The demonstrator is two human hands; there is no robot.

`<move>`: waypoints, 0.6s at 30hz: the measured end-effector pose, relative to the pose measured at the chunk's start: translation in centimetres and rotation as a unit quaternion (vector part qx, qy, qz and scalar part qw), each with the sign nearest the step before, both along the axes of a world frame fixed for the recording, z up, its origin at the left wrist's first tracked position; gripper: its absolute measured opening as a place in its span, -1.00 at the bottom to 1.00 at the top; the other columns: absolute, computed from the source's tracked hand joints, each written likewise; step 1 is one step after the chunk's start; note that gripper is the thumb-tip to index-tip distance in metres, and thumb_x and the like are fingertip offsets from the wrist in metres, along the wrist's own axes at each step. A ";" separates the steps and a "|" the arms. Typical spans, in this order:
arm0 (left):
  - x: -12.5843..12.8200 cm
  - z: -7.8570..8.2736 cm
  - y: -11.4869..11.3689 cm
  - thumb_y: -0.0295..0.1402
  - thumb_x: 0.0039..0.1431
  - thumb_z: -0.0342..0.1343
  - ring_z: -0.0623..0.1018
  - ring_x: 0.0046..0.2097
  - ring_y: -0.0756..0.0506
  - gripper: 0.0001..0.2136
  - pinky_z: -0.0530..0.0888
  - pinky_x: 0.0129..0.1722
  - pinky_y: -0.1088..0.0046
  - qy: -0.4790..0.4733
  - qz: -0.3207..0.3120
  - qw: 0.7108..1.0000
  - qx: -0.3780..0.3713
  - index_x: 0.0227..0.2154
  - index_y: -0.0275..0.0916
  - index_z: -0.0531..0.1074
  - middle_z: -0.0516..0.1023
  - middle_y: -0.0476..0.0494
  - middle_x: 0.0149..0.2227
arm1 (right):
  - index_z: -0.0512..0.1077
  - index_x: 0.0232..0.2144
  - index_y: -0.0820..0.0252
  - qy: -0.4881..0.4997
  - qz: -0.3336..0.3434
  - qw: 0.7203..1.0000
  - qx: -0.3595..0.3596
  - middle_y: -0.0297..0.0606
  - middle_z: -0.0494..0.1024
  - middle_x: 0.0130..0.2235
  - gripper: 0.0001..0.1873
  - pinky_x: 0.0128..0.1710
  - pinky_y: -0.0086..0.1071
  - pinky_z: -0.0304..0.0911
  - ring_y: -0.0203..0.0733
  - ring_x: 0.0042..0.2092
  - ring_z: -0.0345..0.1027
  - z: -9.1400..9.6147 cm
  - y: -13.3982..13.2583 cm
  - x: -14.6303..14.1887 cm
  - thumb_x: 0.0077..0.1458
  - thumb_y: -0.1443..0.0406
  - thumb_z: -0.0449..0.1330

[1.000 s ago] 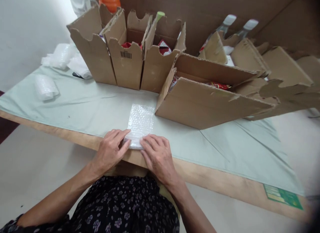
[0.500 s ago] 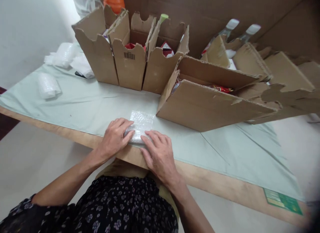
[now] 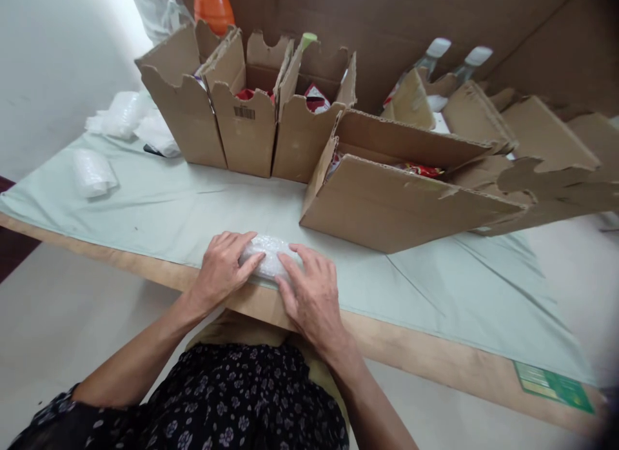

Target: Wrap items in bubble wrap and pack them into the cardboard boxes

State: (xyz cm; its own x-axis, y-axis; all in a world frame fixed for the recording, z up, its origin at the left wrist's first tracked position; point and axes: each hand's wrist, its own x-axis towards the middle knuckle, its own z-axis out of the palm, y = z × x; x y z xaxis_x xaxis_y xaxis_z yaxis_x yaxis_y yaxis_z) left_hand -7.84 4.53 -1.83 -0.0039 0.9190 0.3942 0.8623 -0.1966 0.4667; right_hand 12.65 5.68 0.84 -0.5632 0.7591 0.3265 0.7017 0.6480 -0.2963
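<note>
A small roll of bubble wrap (image 3: pixel 271 256) lies near the front edge of the cloth-covered table, its ends held between both hands. My left hand (image 3: pixel 223 266) grips its left end, thumb on the near side and fingers over the far side. On the right end, my right hand (image 3: pixel 312 285) curls its fingers around the roll in the same manner. Whether something is wrapped inside is hidden from view.
Another bubble wrap roll (image 3: pixel 94 173) lies on the left of the pale green cloth (image 3: pixel 159 211), with more bubble wrap (image 3: pixel 123 115) behind it. Open cardboard boxes (image 3: pixel 244 131) line the back; a wide box (image 3: pixel 411 202) stands to the right. A green card (image 3: pixel 554 385) lies at the front right.
The flat flap of bubble wrap beyond my hands has been rolled up, leaving a compact roll. Both hands stay on it. The view has shifted slightly.
</note>
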 end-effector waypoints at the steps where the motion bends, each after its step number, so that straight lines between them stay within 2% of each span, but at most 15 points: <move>1: 0.1 0.0 0.5 -0.23 0.37 0.10 0.58 -0.10 -0.26 -0.72 0.46 -0.02 0.11 0.000 0.010 1.000 -0.007 0.00 -0.27 0.52 0.65 -0.28 -0.13 | 0.44 0.13 0.17 -0.017 0.019 1.000 0.001 0.01 0.50 0.19 -0.66 0.10 0.01 0.26 0.14 0.17 0.34 -0.1 0.1 -0.1 0.33 0.30 0.17; 3: 0.2 0.3 1.0 -0.20 0.34 0.10 0.58 -0.06 -0.28 -0.68 0.46 0.01 0.07 -0.033 0.025 0.999 -0.017 0.01 -0.30 0.52 0.63 -0.31 -0.09 | 0.44 0.12 0.16 -0.041 0.046 0.998 -0.012 -0.02 0.54 0.16 -0.66 0.09 -0.01 0.26 0.12 0.16 0.35 -0.2 0.7 -0.4 0.31 0.34 0.17; 5: 0.2 1.0 0.4 -0.15 0.32 0.11 0.58 -0.06 -0.26 -0.60 0.51 -0.04 0.12 -0.114 0.053 0.992 -0.033 0.08 -0.30 0.49 0.60 -0.32 -0.02 | 0.45 0.10 0.15 -0.026 0.038 0.998 -0.040 -0.05 0.58 0.12 -0.67 0.04 -0.04 0.30 0.08 0.11 0.41 -0.4 1.3 -0.4 0.32 0.39 0.14; 7: 0.2 2.0 -0.9 -0.11 0.29 0.13 0.59 -0.05 -0.22 -0.53 0.55 -0.10 0.20 -0.224 0.090 0.968 -0.061 0.15 -0.28 0.44 0.58 -0.31 0.04 | 0.47 0.09 0.13 0.044 0.007 0.995 -0.086 -0.10 0.62 0.07 -0.67 0.03 -0.07 0.32 0.03 0.05 0.47 -0.6 1.9 -0.2 0.33 0.40 0.11; 9: 0.8 2.8 -2.5 -0.09 0.27 0.16 0.61 -0.01 -0.22 -0.50 0.56 -0.04 0.21 -0.334 0.105 0.931 -0.105 0.17 -0.27 0.42 0.59 -0.29 0.06 | 0.48 0.07 0.10 0.146 -0.033 0.977 -0.149 -0.16 0.64 0.04 -0.69 0.05 -0.10 0.33 -0.01 0.03 0.49 -0.5 1.9 0.0 0.34 0.35 0.11; 12: 2.7 3.5 -4.1 -0.08 0.23 0.21 0.60 0.10 -0.25 -0.49 0.53 0.13 0.18 -0.447 0.046 0.874 -0.185 0.14 -0.28 0.45 0.62 -0.29 0.06 | 0.49 0.03 0.07 0.294 -0.050 0.915 -0.272 -0.23 0.65 -0.02 -0.73 0.01 -0.19 0.38 -0.08 -0.03 0.51 -0.2 0.7 0.3 0.34 0.25 0.11; 14: 4.2 3.4 -4.3 -0.09 0.22 0.22 0.61 0.11 -0.25 -0.52 0.54 0.12 0.21 -0.480 0.010 0.852 -0.207 0.11 -0.26 0.46 0.64 -0.27 0.04 | 0.48 0.00 0.06 0.343 -0.035 0.875 -0.340 -0.27 0.64 -0.08 -0.76 -0.05 -0.25 0.41 -0.13 -0.08 0.50 0.1 -0.5 0.8 0.33 0.22 0.12; 15: 4.9 3.3 -4.1 -0.10 0.22 0.22 0.62 0.08 -0.23 -0.55 0.56 0.10 0.23 -0.488 0.003 0.848 -0.208 0.08 -0.25 0.48 0.65 -0.25 0.02 | 0.49 -0.03 0.07 0.346 -0.031 0.868 -0.354 -0.27 0.63 -0.08 -0.77 -0.04 -0.25 0.41 -0.13 -0.08 0.49 0.2 -1.0 1.2 0.32 0.23 0.14; 18: 6.0 3.2 -3.3 -0.15 0.26 0.19 0.66 -0.06 -0.17 -0.69 0.60 -0.05 0.34 -0.468 -0.013 0.860 -0.202 -0.05 -0.23 0.51 0.68 -0.18 -0.10 | 0.50 -0.05 0.07 0.317 -0.035 0.888 -0.330 -0.20 0.58 0.04 -0.76 0.15 -0.14 0.32 -0.04 0.08 0.42 0.5 -2.1 3.5 0.23 0.25 0.22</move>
State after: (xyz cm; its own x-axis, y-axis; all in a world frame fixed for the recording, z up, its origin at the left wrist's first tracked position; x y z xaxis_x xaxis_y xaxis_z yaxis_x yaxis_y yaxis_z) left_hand -1.84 1.24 1.34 -0.1235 0.9849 -0.1214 0.0689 0.1305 0.9890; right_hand 16.18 3.56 1.32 -0.3688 0.9290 0.0308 0.2907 0.1467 -0.9455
